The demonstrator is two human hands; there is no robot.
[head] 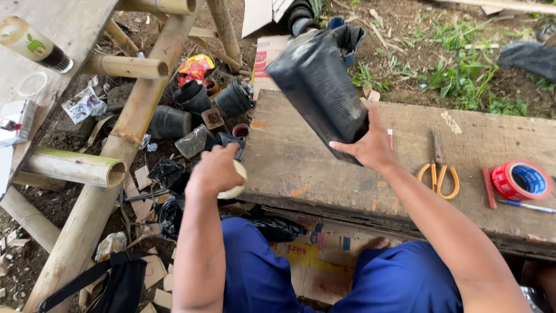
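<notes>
My right hand (pixel 370 145) grips the lower end of a black plastic-wrapped block (pixel 318 87), which is lifted and tilted above the wooden board (pixel 301 168). The block's open plastic top points away from me. My left hand (pixel 215 169) is closed around a pale roll of tape (pixel 237 179) at the board's left edge. Both forearms reach out from my blue-clad knees.
Orange-handled scissors (pixel 438 172), a red tape roll (pixel 520 180), a red strip and a pen (pixel 527 206) lie on the board's right part. Bamboo poles (pixel 133 116) and black pots (pixel 197 107) are on the ground at left. A bottle (pixel 35 43) stands on a table.
</notes>
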